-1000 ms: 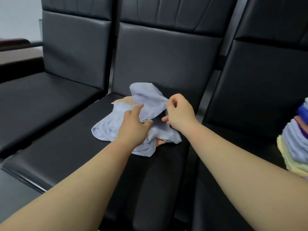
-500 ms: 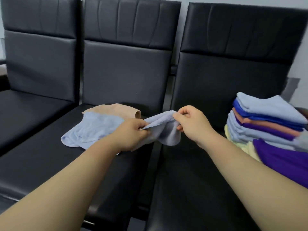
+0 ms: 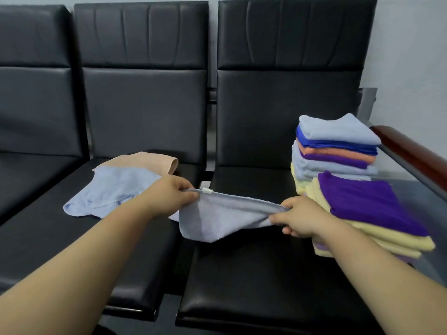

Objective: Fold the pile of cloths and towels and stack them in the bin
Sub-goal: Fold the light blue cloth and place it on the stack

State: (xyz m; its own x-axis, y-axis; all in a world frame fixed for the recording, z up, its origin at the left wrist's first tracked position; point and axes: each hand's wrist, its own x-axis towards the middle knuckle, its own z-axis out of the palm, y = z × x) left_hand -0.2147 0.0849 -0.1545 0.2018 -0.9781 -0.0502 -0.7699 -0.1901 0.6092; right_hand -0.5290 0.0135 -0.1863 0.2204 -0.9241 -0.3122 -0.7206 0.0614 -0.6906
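A light blue cloth [image 3: 217,217] hangs stretched between my two hands above the gap between the middle and right seats. My left hand [image 3: 167,197] pinches its left top corner beside a small white tag. My right hand [image 3: 298,217] grips the right corner. On the middle seat lie another light blue cloth [image 3: 113,189] and a beige cloth [image 3: 142,160] under it, both unfolded. A tall stack of folded cloths [image 3: 336,148] stands on the right seat, with a lower stack topped by a purple cloth [image 3: 362,201] in front of it. No bin is visible.
Three black padded seats [image 3: 254,274] stand in a row against a pale wall. A brown wooden armrest [image 3: 411,151] runs along the right side next to the stacks. The left seat [image 3: 29,170] holds nothing.
My hands have lifted the light blue cloth off the middle seat, carried it rightward and pulled its top edge taut. The view has swung right, bringing the folded stacks into sight.
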